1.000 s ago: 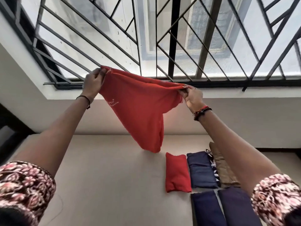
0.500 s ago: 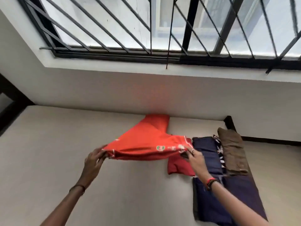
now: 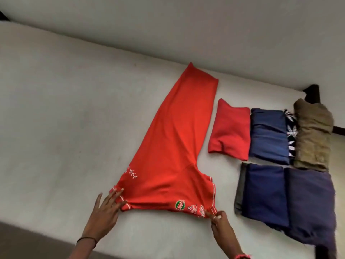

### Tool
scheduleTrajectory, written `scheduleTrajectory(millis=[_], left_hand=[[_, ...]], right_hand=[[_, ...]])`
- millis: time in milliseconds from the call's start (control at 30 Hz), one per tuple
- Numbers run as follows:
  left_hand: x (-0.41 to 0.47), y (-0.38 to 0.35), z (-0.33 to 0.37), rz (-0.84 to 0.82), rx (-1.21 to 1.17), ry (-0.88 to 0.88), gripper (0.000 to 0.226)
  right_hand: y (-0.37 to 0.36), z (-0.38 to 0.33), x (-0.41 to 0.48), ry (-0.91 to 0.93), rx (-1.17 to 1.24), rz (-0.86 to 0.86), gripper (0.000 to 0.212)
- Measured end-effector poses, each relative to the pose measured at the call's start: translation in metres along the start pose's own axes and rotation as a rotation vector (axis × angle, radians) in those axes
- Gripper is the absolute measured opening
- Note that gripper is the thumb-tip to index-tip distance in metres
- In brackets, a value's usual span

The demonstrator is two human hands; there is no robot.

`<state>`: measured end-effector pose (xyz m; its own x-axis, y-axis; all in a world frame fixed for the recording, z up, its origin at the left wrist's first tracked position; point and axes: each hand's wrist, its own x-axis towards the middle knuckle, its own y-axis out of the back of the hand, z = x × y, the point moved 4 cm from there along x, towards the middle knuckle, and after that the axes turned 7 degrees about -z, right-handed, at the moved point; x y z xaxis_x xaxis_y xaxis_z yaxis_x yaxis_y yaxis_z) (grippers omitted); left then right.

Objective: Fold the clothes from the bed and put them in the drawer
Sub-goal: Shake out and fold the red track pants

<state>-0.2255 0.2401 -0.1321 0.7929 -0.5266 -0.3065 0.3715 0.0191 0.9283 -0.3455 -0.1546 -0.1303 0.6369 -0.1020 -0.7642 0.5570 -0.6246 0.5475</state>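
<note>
The red shirt (image 3: 173, 146), which was hanging in the air between the two hands a moment ago, is now lying flat on the bed (image 3: 56, 109). Its long body is stretching away toward the wall (image 3: 186, 25), and its wide near end is spreading out close to the bed's front edge. The left hand (image 3: 106, 212) is resting on the shirt's near left corner with its fingers straight and spread, gripping nothing. The right hand (image 3: 222, 223) is pinching the near right corner, just beside the printed logos. To the right of the shirt and apart from it, folded clothes are sitting in two rows. At the back are a folded red piece (image 3: 230, 129), a blue bundle (image 3: 268, 135), a patterned piece (image 3: 292, 135) and an olive bundle (image 3: 313, 135). In front are a navy pile (image 3: 263, 195) and a purplish pile (image 3: 309, 206).
</note>
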Motion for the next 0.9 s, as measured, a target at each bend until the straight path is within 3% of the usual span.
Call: scheduleTrajectory(millis=[133, 200, 267, 333, 467, 600, 700, 800, 900], left_hand=[[0.001, 0.005, 0.01, 0.037, -0.024, 0.099, 0.043], [0.006, 0.009, 0.019, 0.081, -0.052, 0.137, 0.047], [0.013, 0.011, 0.03, 0.097, -0.071, 0.125, 0.05], [0.022, 0.008, 0.039, 0.081, -0.094, 0.068, 0.053], [0.046, 0.0, 0.062, -0.048, -0.147, -0.06, 0.055], [0.056, -0.015, 0.071, -0.188, -0.207, -0.084, 0.07], [0.05, -0.025, 0.06, -0.259, -0.231, -0.006, 0.08], [0.04, -0.029, 0.047, -0.314, -0.286, 0.019, 0.082], [0.038, -0.024, 0.039, -0.289, -0.348, -0.003, 0.081]], right_hand=[[0.001, 0.001, 0.008, -0.107, 0.476, 0.223, 0.04], [0.004, 0.003, 0.015, -0.248, 0.774, 0.294, 0.024], [0.002, 0.01, 0.029, -0.352, 0.912, 0.216, 0.049], [0.006, 0.006, 0.04, -0.345, 0.912, 0.146, 0.057], [0.014, -0.008, 0.057, -0.347, 1.149, 0.008, 0.033], [0.023, -0.012, 0.056, -0.433, 1.337, -0.211, 0.045], [0.04, -0.025, 0.041, -0.388, 1.322, -0.33, 0.048], [0.063, -0.04, 0.03, -0.326, 1.297, -0.362, 0.062], [0.092, -0.065, 0.025, -0.267, 1.258, -0.36, 0.058]])
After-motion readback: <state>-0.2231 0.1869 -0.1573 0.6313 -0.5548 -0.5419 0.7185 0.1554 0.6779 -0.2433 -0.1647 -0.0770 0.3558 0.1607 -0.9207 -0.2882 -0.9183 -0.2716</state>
